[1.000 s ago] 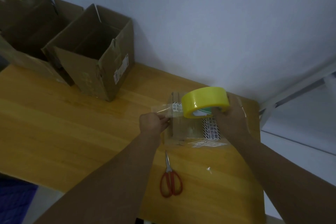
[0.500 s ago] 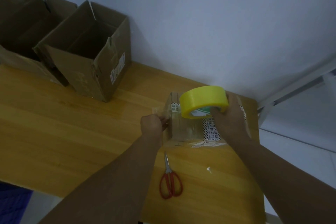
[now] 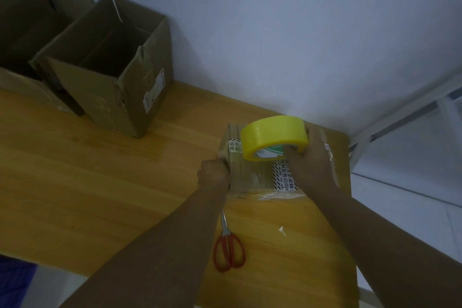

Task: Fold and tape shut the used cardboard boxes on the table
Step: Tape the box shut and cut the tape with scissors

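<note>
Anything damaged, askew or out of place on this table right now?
Two things. The open cardboard box by the wall has a torn, buckled upper corner. A small scrap of clear tape lies loose on the table, right of the scissors.

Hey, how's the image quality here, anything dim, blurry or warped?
Head view: dim with a bluish cast; yellow tape roll and red scissors look sharp; clear tape on the small box glints; open box at the left leans, likely wide-angle stretch.
</note>
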